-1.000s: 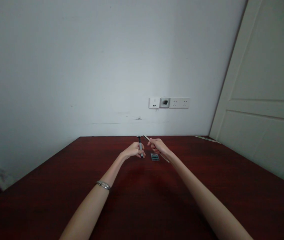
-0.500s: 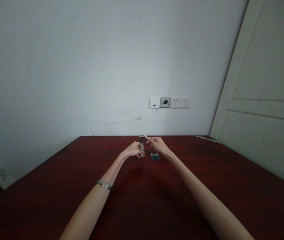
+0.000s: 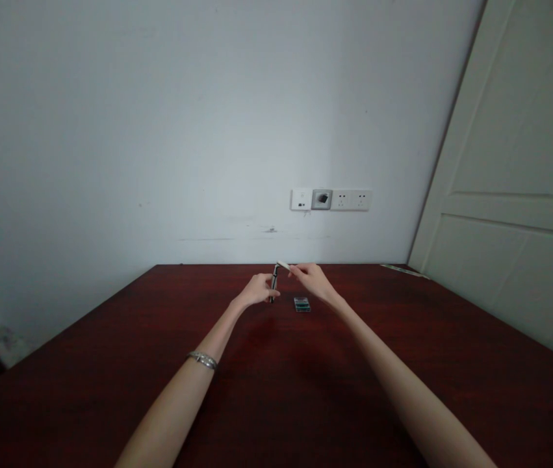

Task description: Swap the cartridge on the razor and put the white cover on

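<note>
My left hand (image 3: 257,290) is closed round the handle of a razor (image 3: 274,283), grey and black, held nearly upright with its head at the top. Between the fingertips of my right hand (image 3: 311,279) is a slim white stick (image 3: 283,265), slanting up to the left. Its far end meets the razor's head, or lies just in front of it; I cannot tell which. What kind of stick it is does not show. Below my right hand, a small clear and green flat case (image 3: 302,304) lies on the table.
The dark red wooden table (image 3: 276,403) runs back to a pale wall (image 3: 208,130). Wall sockets (image 3: 351,199) sit above its rear edge. A white panelled door (image 3: 520,162) stands at the right, near a thin flat strip (image 3: 404,270) on the table's back corner.
The razor has turned in my left hand, so its head now shows edge-on and its handle leans slightly. My right hand has shifted slightly, with the white stick still at the razor's head.
</note>
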Available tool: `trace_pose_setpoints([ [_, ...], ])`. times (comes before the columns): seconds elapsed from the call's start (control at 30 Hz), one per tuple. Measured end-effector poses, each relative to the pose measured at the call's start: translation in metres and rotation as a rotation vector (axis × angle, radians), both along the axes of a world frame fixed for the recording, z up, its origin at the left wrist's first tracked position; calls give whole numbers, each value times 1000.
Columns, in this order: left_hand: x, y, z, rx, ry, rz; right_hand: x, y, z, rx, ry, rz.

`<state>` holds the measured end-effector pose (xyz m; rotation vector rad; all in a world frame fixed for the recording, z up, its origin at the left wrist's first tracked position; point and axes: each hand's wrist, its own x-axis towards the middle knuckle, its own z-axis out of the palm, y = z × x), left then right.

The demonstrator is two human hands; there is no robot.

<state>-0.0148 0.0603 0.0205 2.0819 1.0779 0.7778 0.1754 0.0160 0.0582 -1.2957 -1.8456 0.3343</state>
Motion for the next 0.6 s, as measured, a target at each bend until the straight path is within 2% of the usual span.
trace_pose_setpoints([
  [0.17,-2,2,-3,28,25,-10,0,-6,4,2,-6,-25],
  [0.3,-4,0,0,114,56,-22,3,-10,11,-30,-9,57],
  [0.37,-5,-1,3,170,70,-26,8,-11,14,-54,-27,83],
  [0.53,-8,-3,9,265,45,-48,31,-12,23,-67,6,35],
  [0.6,-9,-5,11,324,64,-27,38,-15,30,-80,22,80],
])
